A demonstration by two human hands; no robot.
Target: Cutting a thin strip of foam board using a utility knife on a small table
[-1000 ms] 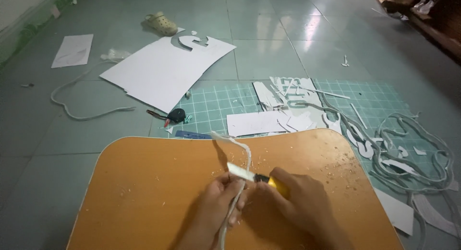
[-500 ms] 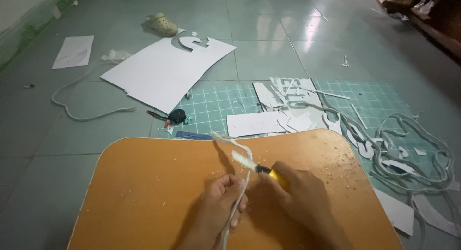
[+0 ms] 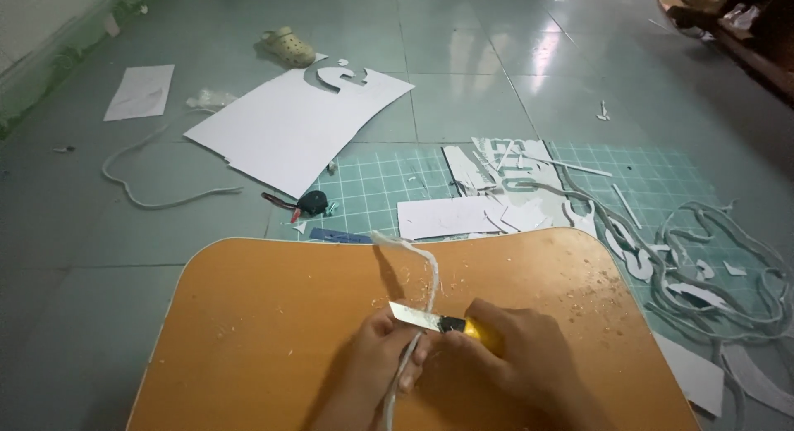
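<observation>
My left hand [image 3: 382, 361] pinches a long thin white foam strip [image 3: 423, 274] that curves up and away over the orange board [image 3: 273, 315]. My right hand [image 3: 517, 356] grips a yellow-handled utility knife [image 3: 447, 322]. Its bare blade points left and lies across the strip just above my left fingers. Both hands rest low at the middle of the board. Small white shavings lie scattered on the board around them.
Beyond the board a green cutting mat [image 3: 376, 187] holds white foam offcuts [image 3: 471, 212]. A large white foam sheet [image 3: 294, 129] lies on the tiled floor, with a sandal [image 3: 288, 46] and a paper sheet [image 3: 139, 92] farther off. Tangled white strips [image 3: 728, 265] pile up at right.
The knife blade has slid left across the strip, closer to my left fingers. The strip's upper end has shifted slightly. Both hands stay at the same spot.
</observation>
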